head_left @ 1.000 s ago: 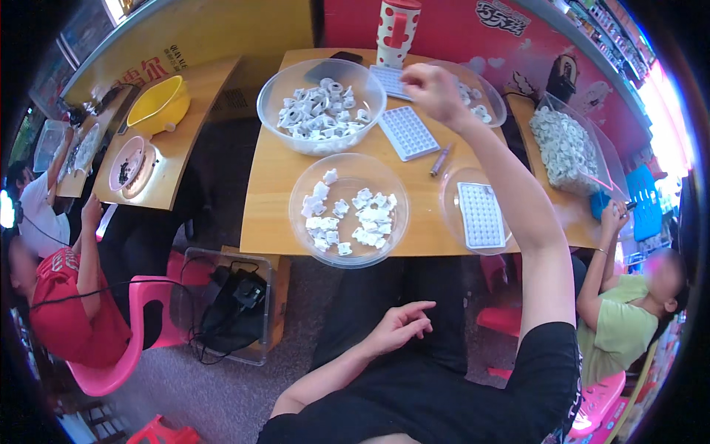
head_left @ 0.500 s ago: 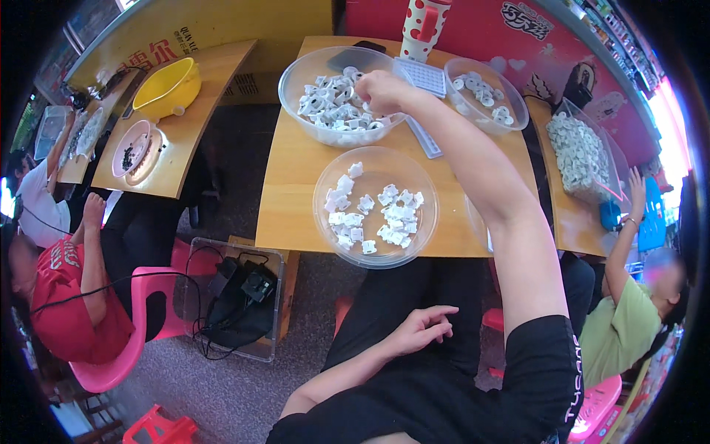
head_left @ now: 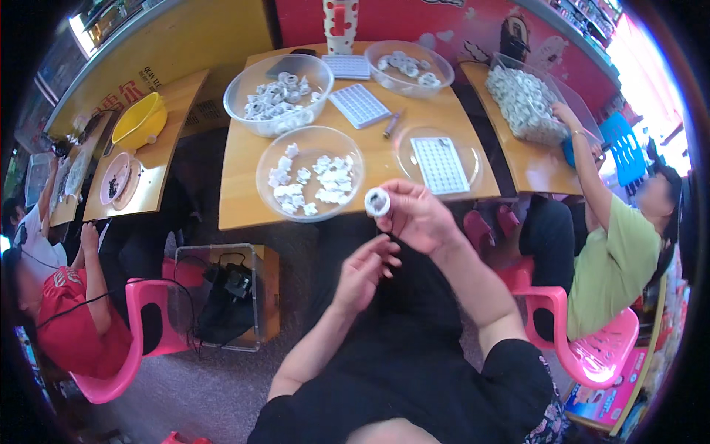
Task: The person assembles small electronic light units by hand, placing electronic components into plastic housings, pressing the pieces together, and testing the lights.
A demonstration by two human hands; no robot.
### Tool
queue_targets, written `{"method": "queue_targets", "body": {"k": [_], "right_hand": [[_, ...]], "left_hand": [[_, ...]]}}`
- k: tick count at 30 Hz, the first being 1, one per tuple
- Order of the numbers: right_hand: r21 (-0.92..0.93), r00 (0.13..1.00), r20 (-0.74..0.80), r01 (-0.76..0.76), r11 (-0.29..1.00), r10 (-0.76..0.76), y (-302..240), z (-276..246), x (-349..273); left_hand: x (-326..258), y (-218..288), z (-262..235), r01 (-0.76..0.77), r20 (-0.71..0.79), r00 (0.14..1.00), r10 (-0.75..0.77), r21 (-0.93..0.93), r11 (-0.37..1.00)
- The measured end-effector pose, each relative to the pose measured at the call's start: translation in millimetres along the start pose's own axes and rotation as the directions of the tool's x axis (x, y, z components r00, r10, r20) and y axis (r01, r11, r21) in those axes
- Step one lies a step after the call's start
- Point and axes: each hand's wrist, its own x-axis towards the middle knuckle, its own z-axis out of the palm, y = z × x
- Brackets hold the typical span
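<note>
Just off the table's near edge, my right hand (head_left: 421, 218) pinches a small round white plastic piece (head_left: 377, 202) with a dark middle. My left hand (head_left: 362, 275) is below and to the left of it, fingers apart and loosely bent, holding nothing. Nearest to both hands on the table is a clear round tub (head_left: 309, 209) with small white plastic parts (head_left: 334, 180) in two loose groups. Behind that, a larger clear bowl (head_left: 277, 133) holds many round white pieces (head_left: 281, 96) like the one in my fingers.
Right of the tub, a white gridded tray (head_left: 440, 166) lies on a clear round lid (head_left: 405, 152). Farther back are another gridded tray (head_left: 360, 106), a marker-like stick (head_left: 393, 123), a shallow clear bowl (head_left: 384, 83) and a dotted tumbler (head_left: 340, 29). People sit at tables on both sides.
My right hand has come back from the large bowl toward me with a round white piece. My left hand has risen to meet it. The view has shifted, showing the tray on the lid.
</note>
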Motion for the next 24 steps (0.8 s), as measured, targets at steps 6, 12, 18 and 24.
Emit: {"method": "queue_targets", "body": {"k": [6,12,18,24], "right_hand": [[0.157,0.994,-0.111,-0.003,0.988,0.020,53.0,-11.1,-68.9],[0.107,0.984,-0.175,0.041,0.993,-0.022,63.1,-22.5,-82.9],[0.021,0.968,-0.251,0.036,0.999,-0.030,74.6,-26.6,-77.9],[-0.336,0.929,-0.351,-0.008,0.942,-0.117,73.6,-23.2,-77.8]], "left_hand": [[-1.3,1.3,5.9,-0.130,0.099,0.987,0.126,0.033,0.991],[-4.3,-7.5,5.8,-0.109,0.124,0.988,0.094,0.113,0.988],[-9.2,-6.2,3.6,-0.098,0.068,0.994,0.089,0.142,0.985],[-6.8,-9.7,-3.4,-0.106,0.084,0.992,0.093,0.162,0.981]]}}
